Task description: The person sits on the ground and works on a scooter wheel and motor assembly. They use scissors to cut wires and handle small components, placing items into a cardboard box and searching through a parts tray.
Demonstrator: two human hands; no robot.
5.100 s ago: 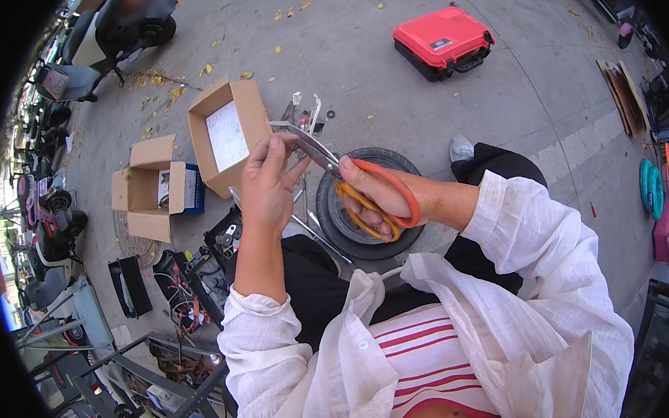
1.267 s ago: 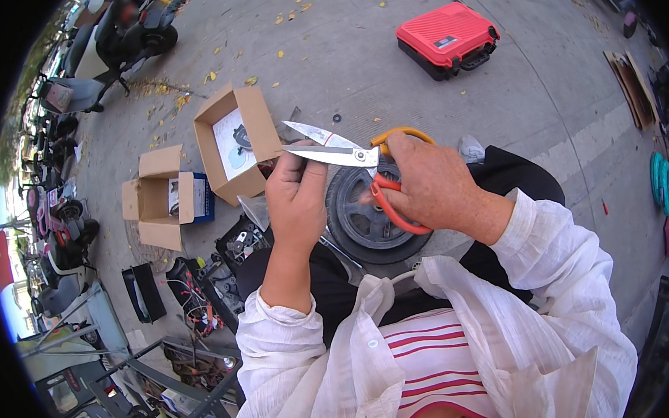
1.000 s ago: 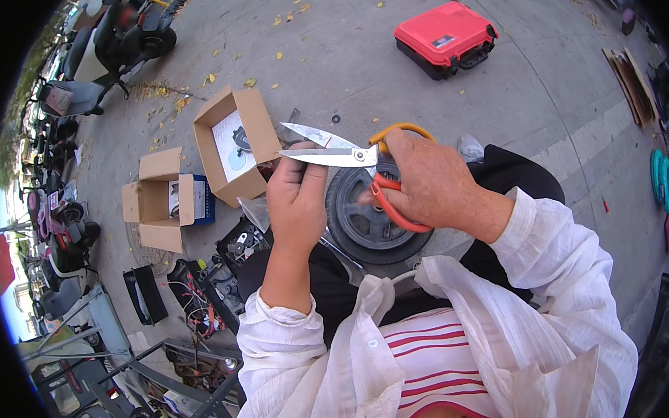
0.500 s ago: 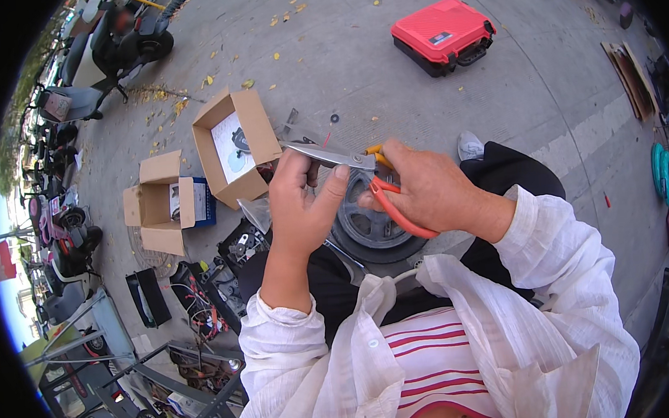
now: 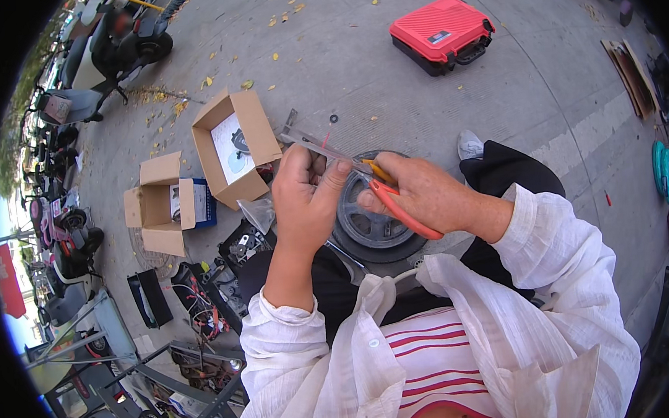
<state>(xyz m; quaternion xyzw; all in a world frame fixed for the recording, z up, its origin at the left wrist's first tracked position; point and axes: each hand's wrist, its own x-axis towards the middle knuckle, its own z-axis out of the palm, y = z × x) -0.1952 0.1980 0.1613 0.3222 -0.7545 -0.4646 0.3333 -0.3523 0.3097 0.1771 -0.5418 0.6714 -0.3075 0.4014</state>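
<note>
My right hand [image 5: 414,196] is closed round scissors with red [image 5: 408,216] and yellow [image 5: 377,162] handles. Their silver blades [image 5: 321,148] point up-left, seen nearly edge-on. My left hand [image 5: 310,191] is closed at the blades, thumb and curled fingertips against or just under them; anything pinched there is hidden. A thin red strip [image 5: 325,140] shows beside the blades. Below both hands lies a tyred wheel [image 5: 374,233]. A clear bag [image 5: 257,214] and dark vehicle parts [image 5: 237,245] lie left of it.
Two cardboard boxes [image 5: 156,237] [image 5: 248,107] stand front-left, a red case [image 5: 440,28] farther right. A black tray [image 5: 147,301], wired parts [image 5: 203,309] and a metal frame [image 5: 185,394] are at left. Parked scooters [image 5: 103,51] line the left; cardboard sheets [image 5: 629,76] stand right.
Over the last second the scissor blades went from spread apart to nearly closed and edge-on. My left thumb moved right along them. Five seconds ago the orange-red handle was uppermost.
</note>
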